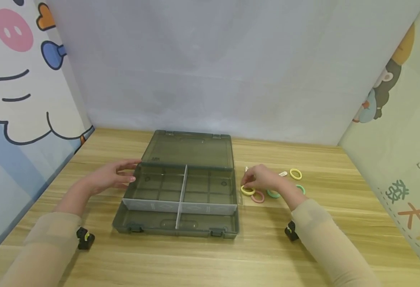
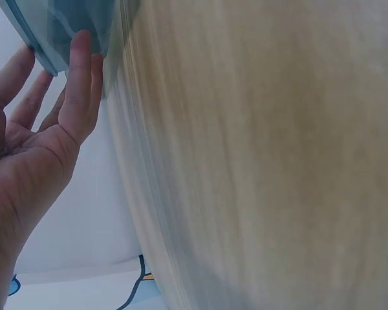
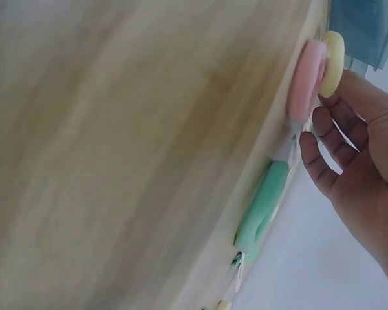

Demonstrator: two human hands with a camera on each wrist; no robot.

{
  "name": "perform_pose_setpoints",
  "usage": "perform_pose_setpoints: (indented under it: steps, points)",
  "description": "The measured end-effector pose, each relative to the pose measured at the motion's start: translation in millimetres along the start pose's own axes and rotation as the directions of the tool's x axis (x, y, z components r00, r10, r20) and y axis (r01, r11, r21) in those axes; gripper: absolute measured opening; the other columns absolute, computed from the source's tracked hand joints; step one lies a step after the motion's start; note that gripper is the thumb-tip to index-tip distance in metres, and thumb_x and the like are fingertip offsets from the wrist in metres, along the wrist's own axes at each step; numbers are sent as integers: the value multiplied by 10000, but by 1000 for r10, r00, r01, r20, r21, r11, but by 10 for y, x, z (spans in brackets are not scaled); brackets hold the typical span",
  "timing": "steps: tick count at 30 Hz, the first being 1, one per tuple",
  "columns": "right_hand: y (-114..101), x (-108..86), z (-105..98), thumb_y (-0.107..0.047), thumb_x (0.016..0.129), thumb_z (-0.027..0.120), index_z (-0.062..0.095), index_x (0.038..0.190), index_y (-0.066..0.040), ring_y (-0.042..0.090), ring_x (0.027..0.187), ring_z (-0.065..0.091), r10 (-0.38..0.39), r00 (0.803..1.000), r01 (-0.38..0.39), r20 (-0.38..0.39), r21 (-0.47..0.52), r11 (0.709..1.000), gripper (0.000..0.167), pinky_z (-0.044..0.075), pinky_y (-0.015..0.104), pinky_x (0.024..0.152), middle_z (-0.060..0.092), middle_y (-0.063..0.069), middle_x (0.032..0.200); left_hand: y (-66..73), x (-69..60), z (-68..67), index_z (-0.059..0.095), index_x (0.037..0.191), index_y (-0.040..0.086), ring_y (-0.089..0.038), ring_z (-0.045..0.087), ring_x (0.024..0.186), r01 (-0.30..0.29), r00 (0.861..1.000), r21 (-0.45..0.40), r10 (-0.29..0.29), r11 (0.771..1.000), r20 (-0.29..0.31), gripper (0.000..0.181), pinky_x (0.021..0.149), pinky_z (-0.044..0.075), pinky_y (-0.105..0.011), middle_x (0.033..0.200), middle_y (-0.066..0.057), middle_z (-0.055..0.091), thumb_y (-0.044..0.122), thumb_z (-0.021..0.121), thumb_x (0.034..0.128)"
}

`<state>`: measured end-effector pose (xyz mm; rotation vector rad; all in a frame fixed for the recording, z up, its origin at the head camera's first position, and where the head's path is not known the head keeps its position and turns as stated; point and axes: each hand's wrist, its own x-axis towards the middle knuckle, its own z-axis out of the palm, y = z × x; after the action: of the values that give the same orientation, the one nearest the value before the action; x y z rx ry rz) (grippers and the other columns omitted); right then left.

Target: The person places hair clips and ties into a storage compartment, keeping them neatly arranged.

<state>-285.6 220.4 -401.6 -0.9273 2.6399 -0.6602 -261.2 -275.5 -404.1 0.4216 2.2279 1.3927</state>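
A dark translucent plastic storage box (image 1: 175,233) lies on the table with its lid (image 1: 192,149) folded back. My left hand (image 1: 111,175) is at the box's left side; its nearly straight fingers touch the wall by the hinge. My right hand (image 1: 261,178) is just right of the box. Between its thumb and a finger it pinches a yellow hair tie (image 3: 334,64). Directly beside that lies a pink hair tie (image 3: 305,87), which overlaps it in the right wrist view. A green hair tie (image 3: 262,206) lies under the right wrist.
Pale dividers (image 1: 206,208) split the box into several compartments. Farther right are another yellow hair tie (image 1: 296,178), a second green one (image 1: 303,190) and a white hair clip (image 1: 283,173). A pale curtain (image 1: 210,79) hangs behind the wooden table (image 1: 267,259); printed panels flank both sides.
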Motion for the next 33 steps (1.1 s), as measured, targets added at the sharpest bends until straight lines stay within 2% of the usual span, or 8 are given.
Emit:
perform_pose_setpoints:
  steps: [9,14,19,26,33]
  points:
    - [-83,13,-44,-145,857,692,709,871,-99,63,747,593,25,1000,-25,5,10,1000,51,513,239,714,654,-74,802,-26,-26,33,175,1520,121,-495,324,1306,10,1000,-53,-10,999,-8,694,940,478,-488,1542,-261,98,142,570,950]
    - [-175,-15,-144,-94,870,664,697,874,-88,82,753,589,-31,999,31,-9,-10,999,34,515,268,730,655,-45,810,-20,-29,50,174,1520,114,-496,332,1301,13,1000,-47,-14,999,-11,685,939,479,-489,1539,-265,104,136,561,955]
    - [-243,-18,-253,-63,863,654,688,851,-106,101,744,574,-86,996,85,-33,-37,996,56,503,257,674,648,-39,807,10,-22,56,171,1521,120,-491,322,1309,29,999,-42,-30,999,-17,685,941,478,-487,1542,-257,104,139,558,956]
    - [-342,9,-388,-129,887,654,676,842,-130,106,722,567,-89,996,88,-24,-41,995,50,492,242,632,640,-35,780,18,-7,50,175,1521,125,-487,321,1311,33,999,-42,-34,999,-23,681,942,478,-486,1539,-258,112,139,557,957]
    - [-518,78,-529,-115,894,641,673,878,-70,132,714,551,-85,996,85,-9,-41,996,57,473,276,642,612,-35,762,13,0,28,181,1521,136,-485,320,1312,28,999,-42,-29,999,-29,674,932,487,-478,1537,-257,123,134,553,959]
